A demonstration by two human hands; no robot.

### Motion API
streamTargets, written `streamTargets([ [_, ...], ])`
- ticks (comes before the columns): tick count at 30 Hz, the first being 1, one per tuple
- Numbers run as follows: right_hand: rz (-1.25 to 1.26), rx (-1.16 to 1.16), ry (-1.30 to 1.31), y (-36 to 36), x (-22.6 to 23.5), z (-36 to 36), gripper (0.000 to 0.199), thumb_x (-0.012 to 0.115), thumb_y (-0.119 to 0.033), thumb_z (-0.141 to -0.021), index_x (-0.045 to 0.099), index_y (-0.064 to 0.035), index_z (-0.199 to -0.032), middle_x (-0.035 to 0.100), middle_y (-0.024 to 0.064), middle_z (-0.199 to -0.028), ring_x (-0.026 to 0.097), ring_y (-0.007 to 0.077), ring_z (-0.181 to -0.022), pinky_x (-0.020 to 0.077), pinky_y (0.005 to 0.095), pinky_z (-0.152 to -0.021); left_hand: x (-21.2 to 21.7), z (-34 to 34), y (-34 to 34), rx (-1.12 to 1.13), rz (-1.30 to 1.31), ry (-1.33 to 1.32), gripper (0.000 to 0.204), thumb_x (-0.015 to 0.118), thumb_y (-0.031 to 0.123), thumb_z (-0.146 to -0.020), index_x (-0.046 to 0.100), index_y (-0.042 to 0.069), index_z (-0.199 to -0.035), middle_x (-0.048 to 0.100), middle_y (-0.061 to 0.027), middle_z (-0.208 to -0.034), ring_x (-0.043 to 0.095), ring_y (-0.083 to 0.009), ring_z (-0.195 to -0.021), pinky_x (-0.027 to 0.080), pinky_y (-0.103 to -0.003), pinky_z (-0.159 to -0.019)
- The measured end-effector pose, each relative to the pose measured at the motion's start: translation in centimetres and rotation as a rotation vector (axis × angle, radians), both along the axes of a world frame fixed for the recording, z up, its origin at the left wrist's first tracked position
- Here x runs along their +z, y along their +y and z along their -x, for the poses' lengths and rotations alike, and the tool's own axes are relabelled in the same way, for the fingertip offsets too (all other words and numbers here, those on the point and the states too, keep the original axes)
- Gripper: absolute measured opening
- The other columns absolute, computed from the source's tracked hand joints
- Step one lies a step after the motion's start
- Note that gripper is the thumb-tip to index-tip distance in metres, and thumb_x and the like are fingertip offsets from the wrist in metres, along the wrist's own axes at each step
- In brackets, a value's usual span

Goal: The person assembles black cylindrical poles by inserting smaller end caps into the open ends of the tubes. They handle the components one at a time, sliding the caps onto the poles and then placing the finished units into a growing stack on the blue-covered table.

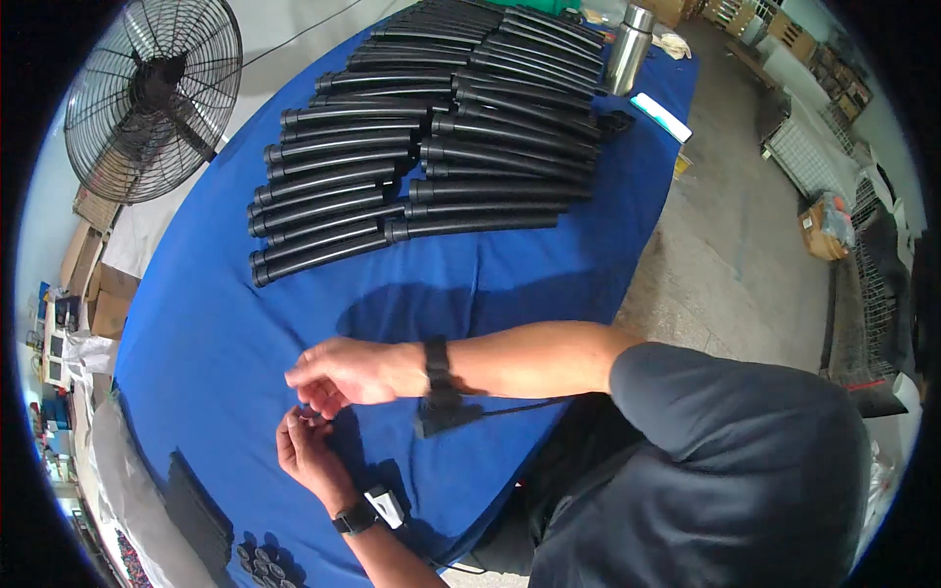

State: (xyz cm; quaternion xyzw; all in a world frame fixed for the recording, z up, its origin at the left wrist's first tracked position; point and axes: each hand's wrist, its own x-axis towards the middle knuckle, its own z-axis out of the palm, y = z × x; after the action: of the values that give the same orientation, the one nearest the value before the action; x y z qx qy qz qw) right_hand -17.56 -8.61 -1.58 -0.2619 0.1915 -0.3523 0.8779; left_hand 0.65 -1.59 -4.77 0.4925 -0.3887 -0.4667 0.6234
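Here, left hand [316, 464] and right hand [350, 371] curl fingers [308, 371] over creased blue cloth [216, 363], their hold unclear.

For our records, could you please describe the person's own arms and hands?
The right hand and left hand are ungloved. The right wears a black strap at the wrist, beside a black unit and thin cable; the left, a black band beside a white unit. The right sleeve is short, dark grey.

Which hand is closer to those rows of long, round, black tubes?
Right. The right hand is below the black tubes in the picture, not touching them; the left hand is lower down, farther away.
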Motion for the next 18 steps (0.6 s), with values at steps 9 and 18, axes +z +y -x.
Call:
streamTargets([
  [9,-0.051,0.073,-0.208,-2.9,-4.2,-1.5,0.017,0.068,-0.021,-0.099,0.066,-0.0039,-0.099,0.070,0.0071,-0.088,0.068,0.0185,-0.079,0.0575,0.0365,-0.077,1.6,1.5,0.1,0.052,-0.063,-0.092,0.024,0.058,0.019,-0.104,0.067,-0.003,-0.110,0.069,-0.0085,-0.093,0.064,-0.0141,-0.075,0.052,-0.026,-0.064],
  [18,0.058,0.131,-0.115,-3.1,-4.1,-0.6,0.022,0.060,-0.022,-0.103,0.069,-0.0034,-0.113,0.070,0.0054,-0.095,0.066,0.0160,-0.087,0.0543,0.0326,-0.083,4.5,-2.1,-0.4,-0.127,-0.293,-0.313,0.026,0.065,0.022,-0.101,0.070,-0.002,-0.109,0.071,-0.0084,-0.091,0.068,-0.0164,-0.079,0.057,-0.030,-0.070],
])
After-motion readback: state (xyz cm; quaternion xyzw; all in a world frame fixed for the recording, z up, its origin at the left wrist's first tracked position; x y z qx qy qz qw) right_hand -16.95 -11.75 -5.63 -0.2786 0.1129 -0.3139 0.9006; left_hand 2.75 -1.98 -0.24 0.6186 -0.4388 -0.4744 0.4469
